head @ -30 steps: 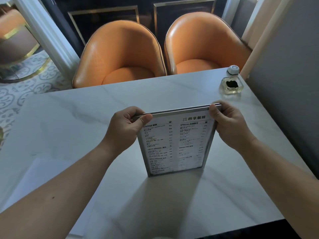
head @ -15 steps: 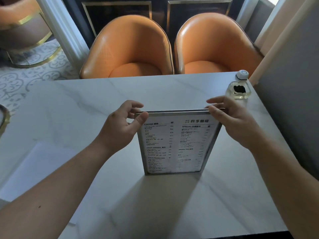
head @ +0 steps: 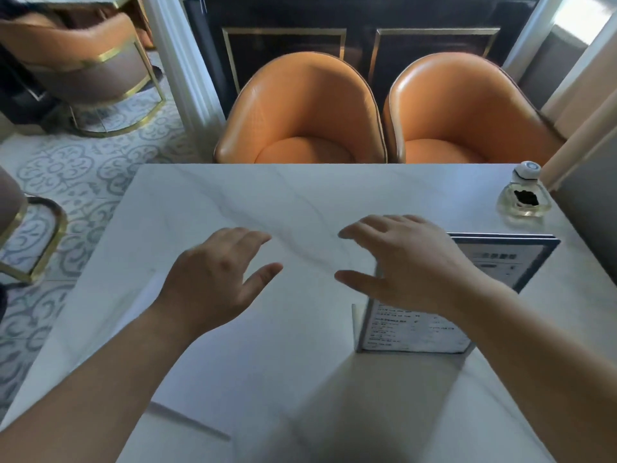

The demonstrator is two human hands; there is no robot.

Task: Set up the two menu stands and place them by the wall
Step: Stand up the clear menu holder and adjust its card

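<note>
A metal-framed menu stand (head: 417, 329) stands upright on the white marble table (head: 233, 202), right of centre, with its printed side facing me. My right hand (head: 407, 265) hovers open in front of its upper left part, hiding that corner and not gripping it. My left hand (head: 220, 275) is open above the bare tabletop, well left of the stand. A pale flat sheet (head: 110, 325) lies on the table at the lower left, partly under my left forearm; I cannot tell what it is.
A small glass bottle (head: 524, 195) with a white cap stands at the table's far right corner beside the grey wall (head: 594, 202). Two orange chairs (head: 300, 118) (head: 460, 111) sit behind the far edge. Patterned floor and another chair lie to the left.
Both hands have let go of the menu stand's top corners and opened. The view has swung left, so the stand now sits further right in it.
</note>
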